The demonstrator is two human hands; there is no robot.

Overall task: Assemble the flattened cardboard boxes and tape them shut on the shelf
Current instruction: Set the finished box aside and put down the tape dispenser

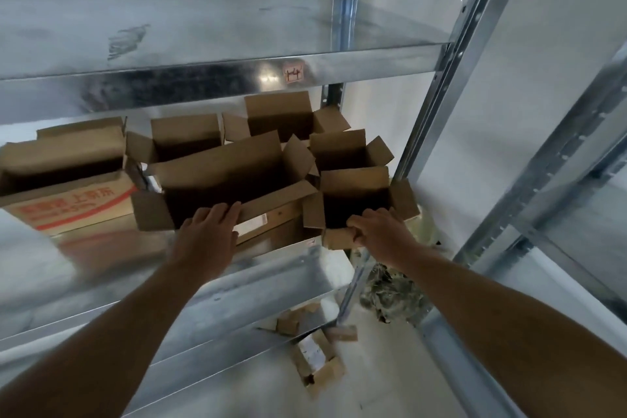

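Step as we read it: the boxes are erected with tops open and no tape on any, so we're at flap-closing. Our left hand lies flat, fingers nearly straight, on the near long flap of the long open brown cardboard box, gripping nothing. Our right hand is curled round the near flap of the small open brown cardboard box, which touches the long one's right end.

Both sit at the front of the galvanised steel shelf. The small one is at the right front corner and looks to overhang the edge.

Next move, likely: fold the near flaps in, then the rest, then tape. No tape roll in view.

Room is tight:
- the shiny upper shelf beam hangs low overhead
- the slotted grey upright post hems the right
- more open brown boxes crowd behind
- the red-printed carton blocks the left

Drop risk at the corner.
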